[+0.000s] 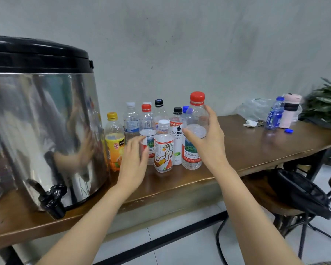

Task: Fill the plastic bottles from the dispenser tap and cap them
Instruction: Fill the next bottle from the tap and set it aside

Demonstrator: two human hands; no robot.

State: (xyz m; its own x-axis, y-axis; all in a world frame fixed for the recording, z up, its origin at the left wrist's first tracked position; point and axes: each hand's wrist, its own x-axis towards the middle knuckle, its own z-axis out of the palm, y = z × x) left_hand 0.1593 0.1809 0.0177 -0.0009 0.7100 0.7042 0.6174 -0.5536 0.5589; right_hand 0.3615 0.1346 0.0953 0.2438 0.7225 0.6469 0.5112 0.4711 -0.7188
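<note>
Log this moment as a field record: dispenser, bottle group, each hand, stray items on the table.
dispenser: steel dispenser with black lid, black tap at its base, on the left end of the table
bottles: capped plastic bottles clustered right of the dispenser, yellow-capped juice bottle nearest it
right: right hand grips the tall red-capped bottle at the cluster's right edge
left: left hand open, fingers at the cluster's front; contact unclear
far right: blue bottle, loose blue cap, pink cup
</note>
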